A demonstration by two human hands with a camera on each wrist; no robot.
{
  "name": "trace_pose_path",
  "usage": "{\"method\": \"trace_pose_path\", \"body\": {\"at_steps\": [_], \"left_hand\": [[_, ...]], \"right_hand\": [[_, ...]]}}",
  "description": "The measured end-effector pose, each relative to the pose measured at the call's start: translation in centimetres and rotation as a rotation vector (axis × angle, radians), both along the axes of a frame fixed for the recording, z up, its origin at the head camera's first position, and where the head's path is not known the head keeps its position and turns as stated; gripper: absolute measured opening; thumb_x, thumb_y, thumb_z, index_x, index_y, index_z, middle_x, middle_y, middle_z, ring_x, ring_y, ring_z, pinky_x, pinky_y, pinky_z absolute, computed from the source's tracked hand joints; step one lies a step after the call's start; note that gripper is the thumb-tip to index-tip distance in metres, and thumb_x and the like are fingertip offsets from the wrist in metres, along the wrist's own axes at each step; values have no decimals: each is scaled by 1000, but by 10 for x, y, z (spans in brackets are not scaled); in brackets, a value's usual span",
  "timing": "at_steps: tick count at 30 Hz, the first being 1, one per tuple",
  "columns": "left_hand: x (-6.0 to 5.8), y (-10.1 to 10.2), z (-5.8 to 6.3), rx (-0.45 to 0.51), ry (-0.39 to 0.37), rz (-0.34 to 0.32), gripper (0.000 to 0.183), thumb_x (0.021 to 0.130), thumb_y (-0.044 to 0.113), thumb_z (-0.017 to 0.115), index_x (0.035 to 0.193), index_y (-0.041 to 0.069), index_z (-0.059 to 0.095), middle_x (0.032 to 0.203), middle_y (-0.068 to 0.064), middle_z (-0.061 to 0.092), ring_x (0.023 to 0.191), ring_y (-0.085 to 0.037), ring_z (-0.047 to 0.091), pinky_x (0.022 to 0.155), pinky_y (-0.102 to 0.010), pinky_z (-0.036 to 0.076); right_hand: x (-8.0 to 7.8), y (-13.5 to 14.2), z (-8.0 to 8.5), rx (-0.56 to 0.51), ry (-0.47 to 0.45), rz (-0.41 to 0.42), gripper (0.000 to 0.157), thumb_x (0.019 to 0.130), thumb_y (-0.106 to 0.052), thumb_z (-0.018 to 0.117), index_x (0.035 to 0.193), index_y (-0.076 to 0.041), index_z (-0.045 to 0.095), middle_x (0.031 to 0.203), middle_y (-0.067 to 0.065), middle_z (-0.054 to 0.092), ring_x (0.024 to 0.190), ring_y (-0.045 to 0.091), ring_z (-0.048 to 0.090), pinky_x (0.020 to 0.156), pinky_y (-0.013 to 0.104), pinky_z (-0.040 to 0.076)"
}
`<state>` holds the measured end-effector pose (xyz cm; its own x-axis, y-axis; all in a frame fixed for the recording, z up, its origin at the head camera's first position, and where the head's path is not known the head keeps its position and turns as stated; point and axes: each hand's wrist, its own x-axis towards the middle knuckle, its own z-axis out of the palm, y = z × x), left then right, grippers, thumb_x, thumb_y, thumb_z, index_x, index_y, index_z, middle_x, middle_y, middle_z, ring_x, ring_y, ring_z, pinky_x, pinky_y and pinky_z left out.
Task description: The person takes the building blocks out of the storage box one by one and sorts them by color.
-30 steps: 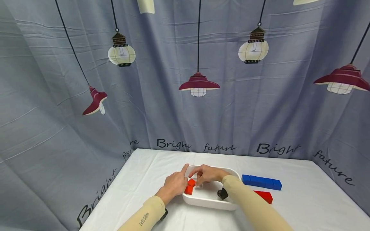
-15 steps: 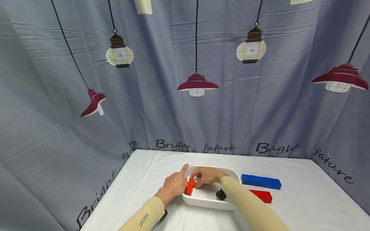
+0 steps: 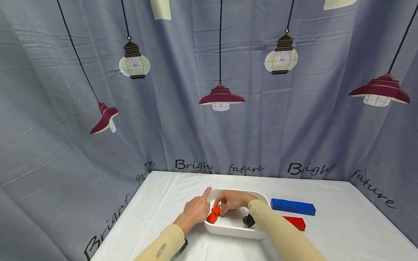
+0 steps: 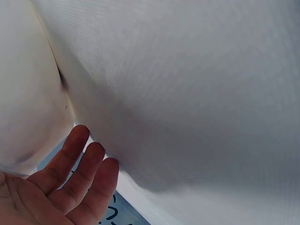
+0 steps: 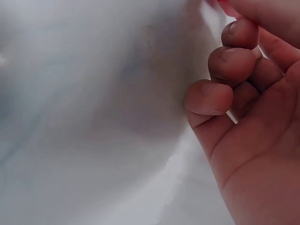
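Two red blocks lie at the left end of a white tray (image 3: 233, 232). My right hand (image 3: 232, 200) reaches into the tray and pinches the farther red block (image 3: 216, 210) between thumb and index finger. In the right wrist view the other fingers (image 5: 233, 64) curl in, and a sliver of red shows at the top edge. The nearer red block (image 3: 211, 218) sits against the first one, by the tray's left wall. My left hand (image 3: 196, 211) rests along that wall from outside, index finger extended at the rim. Its other fingers (image 4: 96, 180) are nearly straight beside the wall.
Right of the tray, a row of blue blocks (image 3: 292, 207) lies on the white tablecloth (image 3: 339, 224). A red row (image 3: 296, 223) is nearer, partly hidden by the right sleeve. A grey curtain (image 3: 183, 137) printed with lamps hangs behind.
My right thumb and index finger have come down onto the farther red block, which has turned slightly. The left hand has stayed at the tray's wall.
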<state>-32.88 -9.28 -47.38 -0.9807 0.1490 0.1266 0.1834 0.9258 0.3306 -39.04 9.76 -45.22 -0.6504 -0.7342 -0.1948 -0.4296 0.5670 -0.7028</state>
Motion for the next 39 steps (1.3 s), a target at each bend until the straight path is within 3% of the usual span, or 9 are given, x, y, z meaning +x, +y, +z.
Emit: {"method": "trace_pose_path", "body": {"at_steps": [6, 13, 18, 39], "left_hand": [[1, -1, -2, -2, 5, -2, 58, 98, 21, 53, 154, 19, 37, 102, -10, 71, 81, -22, 64, 69, -43, 55], [-1, -3, -4, -6, 4, 0, 58, 98, 22, 52, 154, 20, 37, 105, -10, 72, 83, -23, 65, 70, -44, 56], [1, -2, -3, -3, -7, 10, 59, 99, 21, 52, 155, 19, 36, 102, -9, 71, 76, -20, 59, 67, -41, 54], [3, 0, 4, 16, -7, 11, 59, 97, 22, 50, 154, 20, 36, 110, -10, 72, 85, -23, 64, 72, -45, 54]], "right_hand": [[4, 3, 6, 22, 8, 25, 27, 81, 2, 75, 103, -14, 73, 64, -4, 52, 57, 9, 43, 53, 21, 33], [6, 15, 17, 45, 53, 7, 26, 82, -3, 75, 103, -17, 73, 63, -5, 50, 60, 10, 44, 59, 24, 34], [9, 29, 26, 56, 65, -10, 25, 83, -6, 76, 103, -20, 73, 66, -4, 49, 63, 12, 45, 60, 25, 35], [30, 102, 62, 37, 90, -87, 23, 86, -12, 77, 107, -19, 73, 69, -2, 49, 66, 14, 46, 65, 29, 38]]}}
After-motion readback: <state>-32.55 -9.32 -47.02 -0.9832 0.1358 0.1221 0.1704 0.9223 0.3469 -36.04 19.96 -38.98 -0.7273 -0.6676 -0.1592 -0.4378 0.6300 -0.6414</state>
